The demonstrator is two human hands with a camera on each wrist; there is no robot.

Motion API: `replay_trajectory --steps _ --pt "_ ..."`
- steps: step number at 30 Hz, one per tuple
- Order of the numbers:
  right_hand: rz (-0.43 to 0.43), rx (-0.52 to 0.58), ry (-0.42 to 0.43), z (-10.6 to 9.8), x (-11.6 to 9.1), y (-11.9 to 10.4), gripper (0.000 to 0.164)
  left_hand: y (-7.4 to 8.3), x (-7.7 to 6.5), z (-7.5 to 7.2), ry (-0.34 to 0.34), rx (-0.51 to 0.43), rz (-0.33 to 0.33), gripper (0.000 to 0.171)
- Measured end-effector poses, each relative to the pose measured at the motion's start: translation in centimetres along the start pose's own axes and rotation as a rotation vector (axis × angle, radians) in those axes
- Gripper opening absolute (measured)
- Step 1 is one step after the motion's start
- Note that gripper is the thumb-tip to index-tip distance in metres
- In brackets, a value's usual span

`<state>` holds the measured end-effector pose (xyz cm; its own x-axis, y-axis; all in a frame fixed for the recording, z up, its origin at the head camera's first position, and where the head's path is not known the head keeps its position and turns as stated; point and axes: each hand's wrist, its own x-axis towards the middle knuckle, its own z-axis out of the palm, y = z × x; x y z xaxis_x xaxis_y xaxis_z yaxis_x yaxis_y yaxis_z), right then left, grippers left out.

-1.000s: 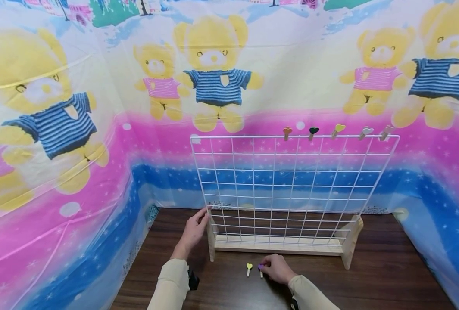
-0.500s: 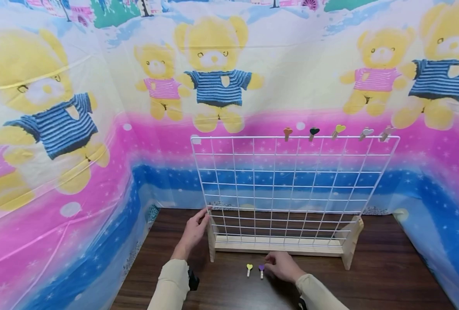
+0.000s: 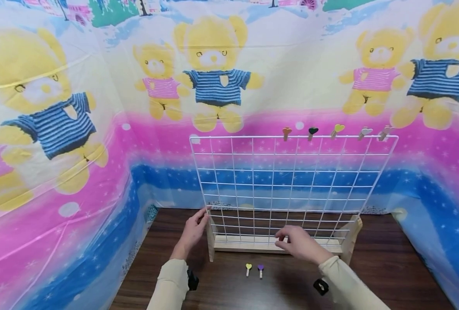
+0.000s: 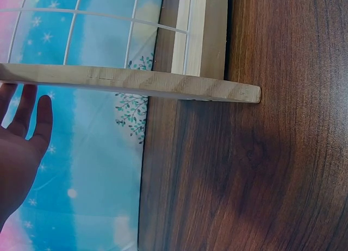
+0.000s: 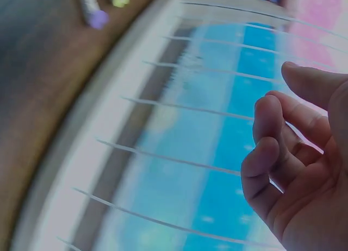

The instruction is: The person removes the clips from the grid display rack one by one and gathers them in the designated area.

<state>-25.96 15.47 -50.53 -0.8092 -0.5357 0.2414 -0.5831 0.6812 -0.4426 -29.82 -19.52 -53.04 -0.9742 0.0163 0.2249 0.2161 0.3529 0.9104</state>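
A white wire grid panel (image 3: 252,137) stands upright in a wooden base (image 3: 233,248). My left hand (image 3: 193,228) touches the left end of the base with fairly straight fingers; in the left wrist view its fingertips are right at the wooden side piece (image 4: 163,83). My right hand (image 3: 301,244) is raised in front of the grid's lower part, its fingers loosely bent and holding nothing. On the table lie a mini clothespin with a yellow heart (image 3: 248,268) and one with a purple heart (image 3: 260,268), side by side, heart ends away from me.
Along the grid's top wire, right of middle, sit several heart clothespins: orange (image 3: 287,131), dark green (image 3: 313,131), yellow (image 3: 338,128), white (image 3: 365,131) and pale pink (image 3: 386,131). The brown wood table (image 3: 167,284) is backed by a teddy-bear-print cloth (image 3: 299,77).
My right hand has let go of the purple heart clothespin, left it beside the yellow one and moved up and right. My left hand has stayed at the stand.
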Motion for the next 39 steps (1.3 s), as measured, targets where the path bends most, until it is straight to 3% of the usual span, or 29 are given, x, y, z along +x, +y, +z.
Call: replay_trajectory --steps 9,13,23,27,30,32,36,39 --pt "-0.031 -0.023 0.033 -6.3 0.5 -2.5 0.014 -0.3 0.0 0.0 -0.01 -0.004 -0.011 0.036" --pt "-0.08 -0.046 0.087 -9.0 0.9 -3.6 0.017 -0.1 0.1 0.0 -0.01 0.004 0.001 0.036" --pt "-0.262 -0.111 0.386 -15.7 2.4 -6.7 0.022 0.2 0.1 -0.1 -0.003 0.011 0.007 0.035" --pt "-0.308 -0.105 0.497 -18.1 3.3 -8.1 0.025 1.3 -0.4 -0.5 -0.027 -0.012 0.003 0.035" --pt "-0.347 -0.083 0.573 -19.4 4.0 -9.1 0.027 1.2 -0.3 -0.6 -0.035 -0.013 0.008 0.036" --pt "-0.369 -0.081 0.624 -20.1 4.5 -9.8 0.029 0.1 0.0 -0.4 -0.028 -0.002 0.012 0.036" --pt "-0.37 -0.091 0.691 -21.0 5.4 -10.7 0.033 -0.2 0.1 -0.3 -0.021 0.009 0.011 0.036" --pt "-0.317 -0.099 0.691 -21.2 6.1 -11.2 0.033 -0.1 0.1 -0.2 -0.023 0.002 -0.002 0.036"
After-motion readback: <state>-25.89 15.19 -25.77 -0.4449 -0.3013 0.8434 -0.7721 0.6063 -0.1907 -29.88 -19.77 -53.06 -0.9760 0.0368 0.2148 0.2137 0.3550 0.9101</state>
